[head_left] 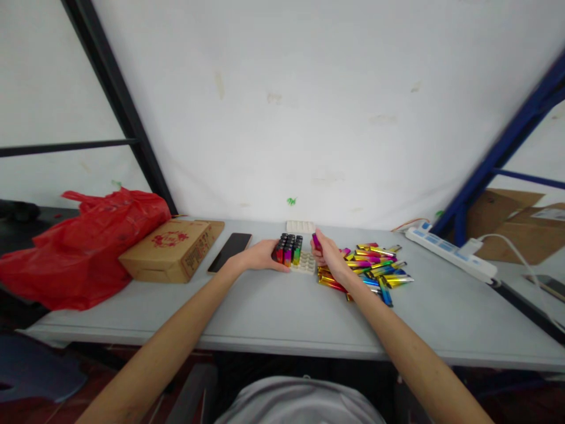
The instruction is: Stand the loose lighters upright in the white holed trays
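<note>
Apparently only part is done: loose, shiny multicoloured lighters [386, 270] lie toward the right edge of the grey table [273, 321]. The left hand [263, 254] cups black-topped upright lighters [290, 250], grip unclear, in a white pocketed tray [306, 263], right pockets bare; the right hand [329, 254] pinches one purple lighter [316, 241].

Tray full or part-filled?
Part-filled: upright lighters stand in the left part of the tray, while bare slots show at its right.
</note>
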`<state>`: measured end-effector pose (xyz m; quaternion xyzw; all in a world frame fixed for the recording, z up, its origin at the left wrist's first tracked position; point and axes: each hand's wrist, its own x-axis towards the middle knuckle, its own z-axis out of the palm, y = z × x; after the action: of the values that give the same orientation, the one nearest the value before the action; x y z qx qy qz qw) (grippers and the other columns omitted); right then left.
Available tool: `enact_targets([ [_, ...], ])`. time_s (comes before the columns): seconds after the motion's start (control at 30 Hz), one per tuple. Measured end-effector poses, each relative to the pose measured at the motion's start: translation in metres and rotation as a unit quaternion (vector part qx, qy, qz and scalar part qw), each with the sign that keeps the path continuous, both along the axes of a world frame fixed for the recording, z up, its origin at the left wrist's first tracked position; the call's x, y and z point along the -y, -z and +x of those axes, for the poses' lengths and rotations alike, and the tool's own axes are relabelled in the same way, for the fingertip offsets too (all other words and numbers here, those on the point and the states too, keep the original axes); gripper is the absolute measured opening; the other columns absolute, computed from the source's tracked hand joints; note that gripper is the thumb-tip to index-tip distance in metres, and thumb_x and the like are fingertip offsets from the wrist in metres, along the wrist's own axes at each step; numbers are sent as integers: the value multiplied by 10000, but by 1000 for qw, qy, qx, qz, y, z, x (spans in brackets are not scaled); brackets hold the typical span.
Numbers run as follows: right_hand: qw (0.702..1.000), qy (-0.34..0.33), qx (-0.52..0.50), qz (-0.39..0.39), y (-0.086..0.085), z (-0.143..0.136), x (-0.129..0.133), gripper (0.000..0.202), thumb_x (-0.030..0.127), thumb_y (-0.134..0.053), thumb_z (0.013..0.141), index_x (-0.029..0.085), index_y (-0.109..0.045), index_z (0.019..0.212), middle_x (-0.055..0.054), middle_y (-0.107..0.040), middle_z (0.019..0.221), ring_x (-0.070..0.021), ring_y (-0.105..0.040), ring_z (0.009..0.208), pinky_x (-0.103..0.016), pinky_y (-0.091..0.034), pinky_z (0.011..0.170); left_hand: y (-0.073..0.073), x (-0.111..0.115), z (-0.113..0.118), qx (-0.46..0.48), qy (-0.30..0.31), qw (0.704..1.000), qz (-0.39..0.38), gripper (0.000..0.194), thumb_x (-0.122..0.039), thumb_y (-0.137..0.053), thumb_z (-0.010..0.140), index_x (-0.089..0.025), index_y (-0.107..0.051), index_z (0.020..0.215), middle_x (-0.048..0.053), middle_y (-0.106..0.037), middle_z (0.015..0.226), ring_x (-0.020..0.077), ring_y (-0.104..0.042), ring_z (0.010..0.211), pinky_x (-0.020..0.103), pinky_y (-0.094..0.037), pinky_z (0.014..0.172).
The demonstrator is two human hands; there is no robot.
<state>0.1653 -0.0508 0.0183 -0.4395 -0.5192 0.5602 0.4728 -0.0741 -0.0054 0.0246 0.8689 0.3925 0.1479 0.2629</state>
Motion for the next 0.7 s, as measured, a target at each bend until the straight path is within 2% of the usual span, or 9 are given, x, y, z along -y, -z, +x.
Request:
enact_targets([
  [0.13, 999, 31, 7, -14, 1, -2, -1, 637, 796, -414, 880, 244, -344, 570, 86, -207, 467, -74, -139, 400, -238, -86, 410, 0, 0, 0, -1, -3, 1000, 6, 733, -638, -835, 649, -189, -662, 1201, 83, -751, 1203, 327, -706, 1074, 372, -538, 929],
  [0.37, 997, 69, 33, 18, -2, -6, 4, 515, 544, -384, 922, 268, -286, 498, 63, -191, 434, -92, -124, 397, -263, -99, 401, 6, -3, -1, 5, -1, 1000, 14, 754, -652, -841, 645, -195, -651, 1214, 79, -746, 1211, 322, -699, 1086, 357, -539, 919],
  [0.53, 996, 66, 49, 41, 0, -5, 3, 433, 417, -356, 910, 260, -295, 511, 59, -226, 424, -93, -151, 394, -261, -144, 396, 5, -2, -1, 7, 4, 1000, 13, 767, -656, -837, 648, -201, -646, 1235, 69, -744, 1227, 321, -695, 1099, 360, -535, 936],
  [0.7, 994, 70, 65, 55, 1, -4, 2, 468, 454, -353, 926, 250, -322, 506, 62, -242, 411, -89, -172, 387, -260, -160, 404, 1, 0, 1, -5, -2, 1000, 12, 769, -656, -836, 642, -178, -661, 1219, 87, -751, 1188, 321, -702, 1055, 365, -542, 914],
])
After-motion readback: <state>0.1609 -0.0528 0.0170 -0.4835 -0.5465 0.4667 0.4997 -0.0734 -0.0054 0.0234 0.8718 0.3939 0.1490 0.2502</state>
